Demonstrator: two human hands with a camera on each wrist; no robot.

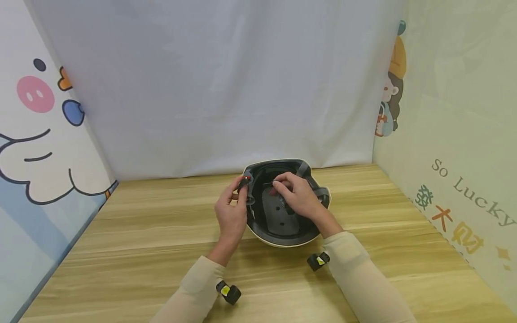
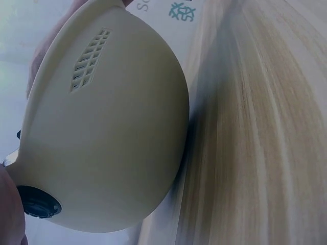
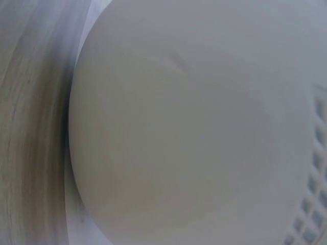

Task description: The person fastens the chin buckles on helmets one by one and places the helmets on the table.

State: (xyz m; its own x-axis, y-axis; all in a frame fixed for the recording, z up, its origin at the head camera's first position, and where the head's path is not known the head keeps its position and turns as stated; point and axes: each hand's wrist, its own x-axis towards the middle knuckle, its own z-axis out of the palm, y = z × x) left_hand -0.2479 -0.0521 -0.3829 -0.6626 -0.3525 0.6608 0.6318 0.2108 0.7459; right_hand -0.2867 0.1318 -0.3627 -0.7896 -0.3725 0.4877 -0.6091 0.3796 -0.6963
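Note:
A cream helmet (image 1: 278, 244) lies upside down on the table, its black lined inside facing up. At its left rim, my left hand (image 1: 232, 211) pinches a small black buckle (image 1: 244, 182) with a red spot between thumb and fingers. My right hand (image 1: 300, 197) reaches over the helmet's opening with bent fingers, thumb and forefinger pinching a thin dark chin strap that the hand mostly hides. In the left wrist view the shell (image 2: 112, 122) shows a vent grille (image 2: 91, 60) and a round black knob (image 2: 38, 201). The right wrist view is filled by the smooth shell (image 3: 189, 127).
The helmet rests on a wood-grain table (image 1: 153, 233), close to its back edge. A pale curtain (image 1: 226, 89) hangs behind. Printed panels (image 1: 456, 134) stand at both sides. Small black wrist devices (image 1: 229, 292) are worn on both sleeves.

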